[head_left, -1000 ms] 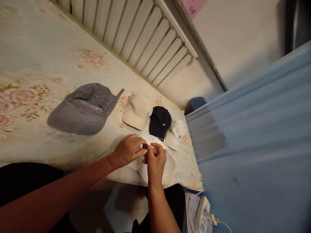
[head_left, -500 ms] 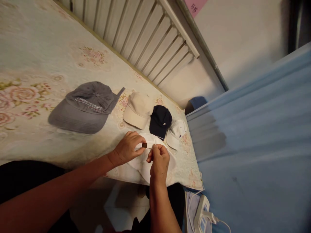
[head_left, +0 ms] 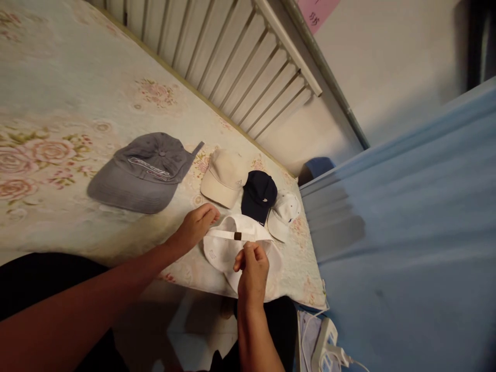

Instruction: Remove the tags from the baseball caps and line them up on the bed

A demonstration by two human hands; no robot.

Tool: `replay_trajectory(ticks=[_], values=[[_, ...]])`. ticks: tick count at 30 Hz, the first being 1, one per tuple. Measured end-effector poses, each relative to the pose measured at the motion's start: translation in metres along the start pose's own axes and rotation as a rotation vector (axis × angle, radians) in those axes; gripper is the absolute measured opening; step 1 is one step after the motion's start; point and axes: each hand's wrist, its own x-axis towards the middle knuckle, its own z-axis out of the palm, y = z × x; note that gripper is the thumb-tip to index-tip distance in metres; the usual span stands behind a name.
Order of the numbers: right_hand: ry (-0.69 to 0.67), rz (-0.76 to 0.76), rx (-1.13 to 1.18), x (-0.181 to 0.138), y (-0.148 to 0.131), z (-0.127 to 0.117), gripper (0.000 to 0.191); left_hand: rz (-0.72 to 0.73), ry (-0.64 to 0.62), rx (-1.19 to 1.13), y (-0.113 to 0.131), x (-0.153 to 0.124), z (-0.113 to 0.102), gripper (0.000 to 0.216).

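- Near the front edge of the bed (head_left: 77, 93), on its flowered sheet, lies the white cap (head_left: 220, 253), opening upward, with its back strap (head_left: 222, 234) stretched across the top.
- A small brown buckle (head_left: 237, 236) sits at about the middle of the strap.
- The left hand (head_left: 196, 225) rests against the cap's left edge by the strap's end. Its fingers are loosely bent and apart, not visibly clamped on anything.
- The right hand (head_left: 251, 263) sits over the cap's near side, fingertips pinched together on it just below the buckle. I cannot tell whether they hold the strap's loose end or the cloth.
- The work in hand looks like adjusting the strap at the buckle. Any further pull would need the left hand to steady the cap while the right draws along the strap.
- The cap is soft, pale and somewhat flattened, its brim hidden under the right hand.
- Behind it lie a grey cap (head_left: 143, 173), a beige cap (head_left: 225, 175), a navy cap (head_left: 259, 194) and a small white cap (head_left: 284, 212), the last three touching in a row.
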Motion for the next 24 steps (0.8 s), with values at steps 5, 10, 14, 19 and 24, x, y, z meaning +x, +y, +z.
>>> replay_trajectory(ticks=[5, 10, 14, 19, 24], values=[[-0.115, 0.127, -0.009, 0.003, 0.007, 0.004, 0.025, -0.118, -0.034, 0.233, -0.007, 0.003, -0.004, 0.030], [-0.086, 0.142, 0.052, 0.010, 0.001, 0.009, 0.030, -0.077, -0.380, 0.329, -0.009, -0.005, -0.009, 0.051], [-0.076, 0.146, 0.125, 0.017, -0.004, 0.012, 0.030, -0.056, -0.472, 0.284, -0.006, -0.014, -0.006, 0.073], [-0.061, 0.072, 0.155, 0.024, -0.007, 0.012, 0.026, -0.220, -0.612, 0.070, -0.004, -0.017, -0.005, 0.082], [-0.056, -0.008, 0.037, 0.026, 0.005, 0.011, 0.027, -0.253, -0.646, 0.011, -0.008, -0.017, -0.006, 0.080]])
